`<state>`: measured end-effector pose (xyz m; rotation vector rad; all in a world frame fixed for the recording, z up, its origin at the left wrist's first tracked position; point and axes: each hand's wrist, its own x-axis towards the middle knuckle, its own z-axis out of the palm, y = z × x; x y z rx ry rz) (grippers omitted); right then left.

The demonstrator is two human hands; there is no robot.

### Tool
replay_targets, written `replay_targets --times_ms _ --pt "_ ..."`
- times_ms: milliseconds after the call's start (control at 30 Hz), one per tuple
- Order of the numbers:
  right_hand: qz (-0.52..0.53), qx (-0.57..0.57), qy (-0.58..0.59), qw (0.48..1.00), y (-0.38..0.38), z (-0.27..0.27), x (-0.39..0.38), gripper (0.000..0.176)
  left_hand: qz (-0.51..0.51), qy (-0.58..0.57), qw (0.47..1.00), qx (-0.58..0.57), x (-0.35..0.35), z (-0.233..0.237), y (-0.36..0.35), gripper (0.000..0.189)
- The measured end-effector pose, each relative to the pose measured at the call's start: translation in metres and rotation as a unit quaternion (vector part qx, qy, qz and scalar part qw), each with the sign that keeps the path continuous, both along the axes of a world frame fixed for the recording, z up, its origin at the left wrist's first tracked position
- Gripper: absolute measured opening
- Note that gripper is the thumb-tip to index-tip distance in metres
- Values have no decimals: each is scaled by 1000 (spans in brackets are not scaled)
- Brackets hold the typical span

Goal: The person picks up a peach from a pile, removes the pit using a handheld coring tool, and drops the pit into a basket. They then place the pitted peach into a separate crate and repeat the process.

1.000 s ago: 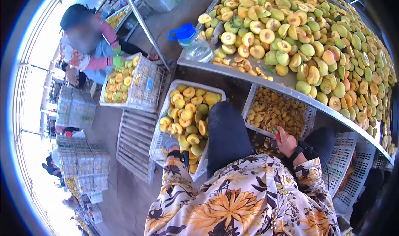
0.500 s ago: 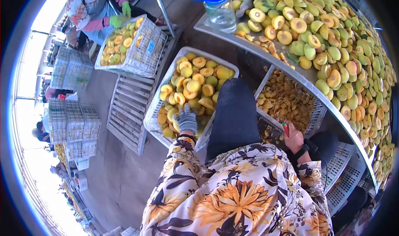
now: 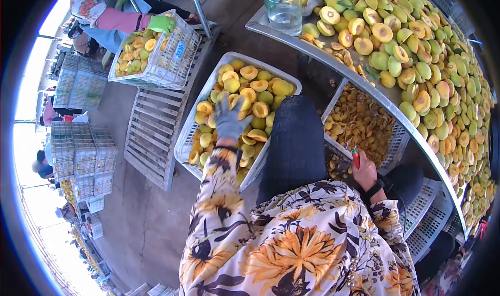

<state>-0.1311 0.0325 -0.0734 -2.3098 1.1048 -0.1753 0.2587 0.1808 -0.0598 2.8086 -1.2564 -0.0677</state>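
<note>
My left hand (image 3: 229, 121), in a grey glove, lies with fingers spread on the halved yellow peaches (image 3: 240, 85) in a white plastic crate (image 3: 183, 149). It does not appear to grasp any of them. Bare, with a black band at the wrist, my right hand (image 3: 366, 174) is closed around a small tool with a red and green handle (image 3: 355, 159). The tool's metal end is too small to make out. Just beyond that hand is a crate of brownish-yellow fruit scraps (image 3: 359, 120).
A metal-edged table (image 3: 333, 61) heaped with peach halves (image 3: 416, 72) curves along the right, with a blue-lidded water bottle (image 3: 282, 16) at its corner. At upper left a co-worker's green-gloved hand (image 3: 162, 23) is at another peach crate (image 3: 172, 61). Slatted pallet (image 3: 152, 132) and stacked crates (image 3: 83, 153) stand left.
My left hand has moved farther up over the peaches in the crate, its fingers now spread. The right hand keeps the tool in about the same place. The co-worker's hands have shifted.
</note>
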Motion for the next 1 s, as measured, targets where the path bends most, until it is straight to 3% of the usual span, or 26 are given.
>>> replay_targets --times_ms 100,167,267,333,400,467,533,600,667,733,800,867,900,933,1000 --pt "-7 12 31 999 5 1 -1 32 -8 63 992 106 14 4 -38 64" --pt "-9 19 61 998 8 4 -5 32 -18 124 976 179 35 -27 -35 61" --pt "-19 21 53 998 9 3 -5 31 9 9 992 122 22 -29 9 58" --pt "-12 42 73 996 11 0 -8 31 79 -78 988 106 43 -65 56 54" --pt "8 31 65 997 10 -7 -5 31 184 27 981 51 62 -58 98 52" --pt "11 36 64 997 10 -7 2 32 190 -42 980 35 102 -97 154 56" --pt "21 31 67 997 11 -14 -2 35 330 57 934 123 94 -58 155 55" --pt "43 4 85 995 7 -12 2 39 291 111 948 67 113 -93 174 52" --pt "14 18 63 998 6 0 8 41 239 -1 971 6 107 -89 141 46" --pt "-2 20 39 999 5 0 6 47 152 -21 980 -129 106 -62 83 42" --pt "-37 23 18 999 4 6 6 51 79 110 946 -295 99 -32 9 40" --pt "-65 30 -8 997 2 17 6 55 -28 99 955 -277 37 71 -75 36" --pt "-76 35 -4 996 2 28 6 57 -85 123 945 -290 20 94 -109 35" --pt "-88 41 0 995 1 37 4 59 -142 146 932 -300 7 107 -141 35" --pt "-104 18 -42 993 4 48 -4 61 -241 60 928 -279 -2 101 -208 37"
